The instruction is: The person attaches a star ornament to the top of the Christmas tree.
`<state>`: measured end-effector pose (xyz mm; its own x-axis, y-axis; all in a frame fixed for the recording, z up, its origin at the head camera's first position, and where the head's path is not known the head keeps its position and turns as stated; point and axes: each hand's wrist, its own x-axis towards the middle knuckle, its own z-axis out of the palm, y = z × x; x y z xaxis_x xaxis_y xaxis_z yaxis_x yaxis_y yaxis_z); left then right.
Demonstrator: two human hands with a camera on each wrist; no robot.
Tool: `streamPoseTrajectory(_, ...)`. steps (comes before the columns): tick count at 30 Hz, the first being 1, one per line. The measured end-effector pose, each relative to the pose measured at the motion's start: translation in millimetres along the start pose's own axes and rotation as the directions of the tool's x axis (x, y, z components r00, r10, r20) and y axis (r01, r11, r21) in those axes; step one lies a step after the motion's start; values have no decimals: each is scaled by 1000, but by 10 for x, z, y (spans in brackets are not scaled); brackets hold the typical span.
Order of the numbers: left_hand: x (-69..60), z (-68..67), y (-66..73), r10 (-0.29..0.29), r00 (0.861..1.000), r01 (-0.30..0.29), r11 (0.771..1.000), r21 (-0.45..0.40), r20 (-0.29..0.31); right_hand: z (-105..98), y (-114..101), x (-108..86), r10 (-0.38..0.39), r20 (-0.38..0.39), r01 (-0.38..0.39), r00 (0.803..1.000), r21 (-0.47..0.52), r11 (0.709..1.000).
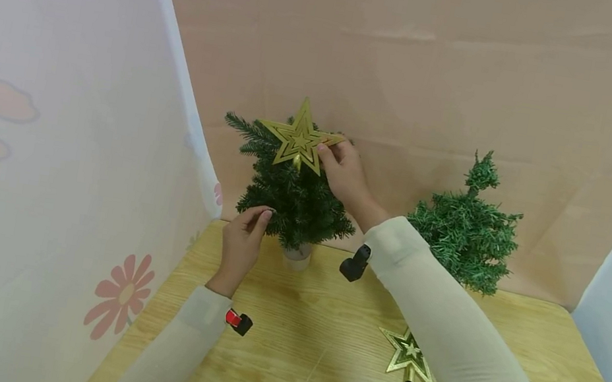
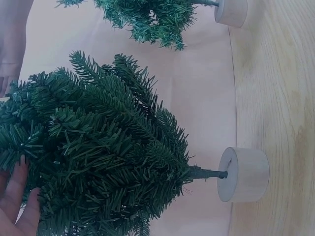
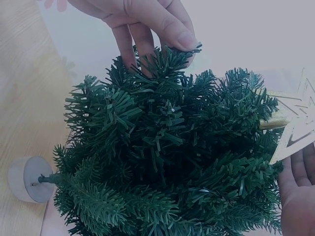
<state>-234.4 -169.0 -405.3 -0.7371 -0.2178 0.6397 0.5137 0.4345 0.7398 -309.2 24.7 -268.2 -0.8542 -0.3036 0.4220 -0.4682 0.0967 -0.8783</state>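
Observation:
A small artificial Christmas tree [image 1: 303,210] stands upright on a round pale base [image 2: 246,174] at the back of the table. At its top is a gold star tree topper [image 1: 300,140], its short socket [image 1: 296,161] pointing down against the upper branches. My right hand [image 1: 347,177] pinches the star by its right-hand point. Low on the tree's left side, my left hand [image 1: 242,244] pinches the tip of a branch [image 3: 172,59] between thumb and fingers. Whether the socket sits over the treetop is hidden by the star and needles.
To the right stands a second, lighter green tree [image 1: 461,236], partly behind my right sleeve. Another gold star [image 1: 411,351] lies on the wooden table [image 1: 279,360] beside that forearm. A plain cloth wall [image 1: 421,69] rises behind, and a flower-printed curtain [image 1: 72,114] hangs at left.

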Motion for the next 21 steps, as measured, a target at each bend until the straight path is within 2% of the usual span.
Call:
streamPoseTrajectory(9, -8, -5, 19, 10, 1000, -10, 1000, 10, 1, -20, 25, 38, -44, -64, 48, 997, 64, 997)
streamPoseTrajectory(15, -16, -5, -5, 7, 1000, -7, 1000, -12, 3, -26, 31, 53, -42, -51, 47, 998, 120, 992)
streamPoseTrajectory(21, -19, -5, 0, 4, 1000, -4, 999, -37, -5, -26, -1, 58, -52, -32, 55, 998, 104, 993)
